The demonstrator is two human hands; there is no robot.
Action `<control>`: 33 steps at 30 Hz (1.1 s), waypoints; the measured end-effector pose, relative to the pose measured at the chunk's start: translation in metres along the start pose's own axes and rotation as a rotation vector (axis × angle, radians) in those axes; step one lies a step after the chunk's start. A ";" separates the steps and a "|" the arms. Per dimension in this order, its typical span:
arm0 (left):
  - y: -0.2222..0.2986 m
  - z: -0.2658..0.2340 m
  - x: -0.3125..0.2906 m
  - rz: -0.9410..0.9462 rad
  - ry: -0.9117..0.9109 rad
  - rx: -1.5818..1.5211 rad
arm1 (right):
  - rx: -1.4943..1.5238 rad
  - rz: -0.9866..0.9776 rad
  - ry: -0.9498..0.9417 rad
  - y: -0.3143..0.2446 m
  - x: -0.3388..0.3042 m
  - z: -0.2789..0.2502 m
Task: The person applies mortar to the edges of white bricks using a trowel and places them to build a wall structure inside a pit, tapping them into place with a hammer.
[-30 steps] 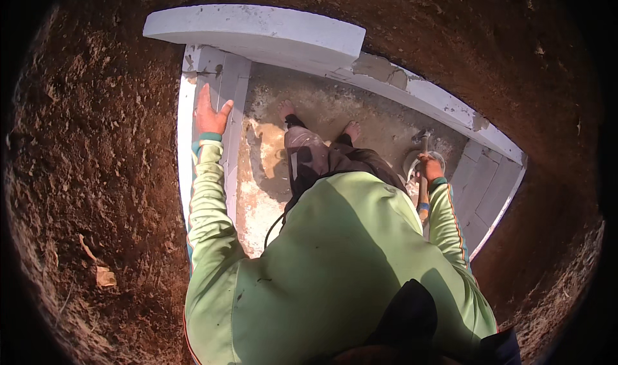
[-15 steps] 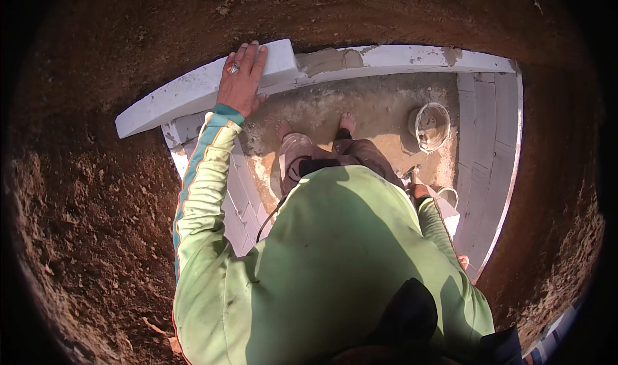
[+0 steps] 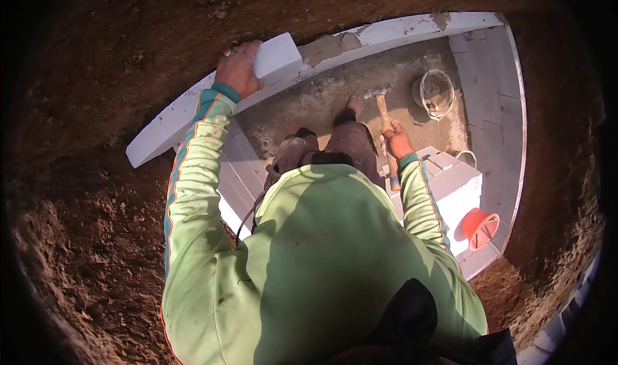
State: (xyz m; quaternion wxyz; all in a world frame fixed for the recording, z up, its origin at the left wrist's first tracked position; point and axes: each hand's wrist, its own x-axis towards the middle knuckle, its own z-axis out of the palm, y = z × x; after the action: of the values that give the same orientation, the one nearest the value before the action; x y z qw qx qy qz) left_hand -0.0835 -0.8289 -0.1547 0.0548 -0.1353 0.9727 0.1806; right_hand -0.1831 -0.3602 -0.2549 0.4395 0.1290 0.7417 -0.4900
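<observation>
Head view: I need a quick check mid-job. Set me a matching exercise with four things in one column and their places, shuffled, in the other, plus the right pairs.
Things:
1. Left hand
2. Hammer
3. Orange bucket
4. Round pail

Places:
A. Beside the stacked pale blocks, on the right of the picture
B. On a white block that lies along the wall
C. On the floor, in the upper right of the picture
D. Held in the right hand

Right pairs: 1-B, 2-D, 3-A, 4-C
</observation>
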 end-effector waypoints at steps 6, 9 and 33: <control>-0.009 0.007 0.001 0.069 0.079 -0.009 | 0.225 -0.166 -0.084 -0.088 -0.001 0.061; -0.001 0.002 0.001 0.046 0.037 0.005 | 0.317 -0.175 -0.038 -0.113 0.006 0.093; 0.002 0.005 -0.007 0.026 0.078 0.042 | 0.067 -0.112 -0.258 -0.126 0.008 0.142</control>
State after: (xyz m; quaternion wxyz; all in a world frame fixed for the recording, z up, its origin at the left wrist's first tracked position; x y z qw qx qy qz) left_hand -0.0776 -0.8233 -0.1574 0.0174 -0.1285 0.9793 0.1556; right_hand -0.1919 -0.5433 -0.2029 0.4988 0.0377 0.6683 -0.5507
